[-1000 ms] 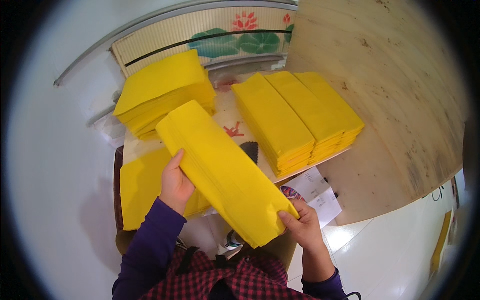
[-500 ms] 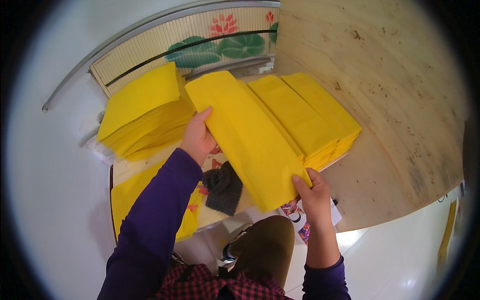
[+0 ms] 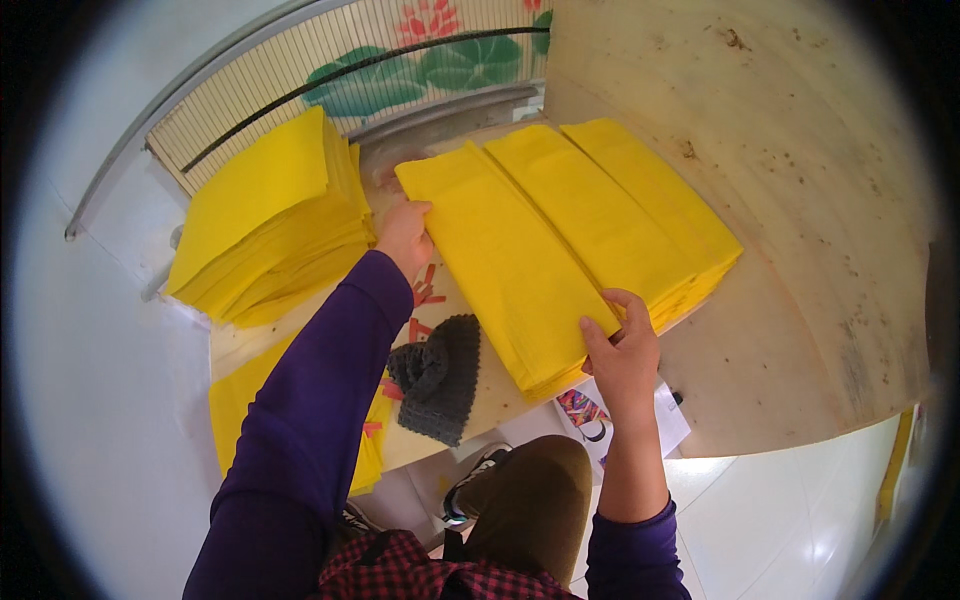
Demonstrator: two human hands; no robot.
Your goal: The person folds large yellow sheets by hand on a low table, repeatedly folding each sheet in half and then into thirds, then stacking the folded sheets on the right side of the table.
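Observation:
A long folded piece of yellow fabric [image 3: 510,270] lies slanting across the table, on top of a low pile. My left hand [image 3: 407,238] grips its left edge near the far end, fingers partly hidden. At the near right corner, my right hand [image 3: 624,350] has its thumb and fingers closed about the fabric. Two similar folded yellow piles, a middle one [image 3: 590,215] and a right one [image 3: 655,190], lie close alongside on the right. A dark grey knitted item [image 3: 442,380] rests beside the fabric, near my left forearm, with small red strips [image 3: 420,328] next to it.
A tall stack of yellow fabric [image 3: 265,220] stands at the far left. More yellow fabric [image 3: 240,390] lies partly under my left forearm. A wooden panel [image 3: 780,250] rises on the right. Behind is a slatted screen with painted flowers [image 3: 420,75]. Below the table edge sits a white bag [image 3: 655,425].
Both hands have lowered the folded yellow fabric, which was held up and tilted, onto the table beside the other piles. My right hand has shifted up along its near end.

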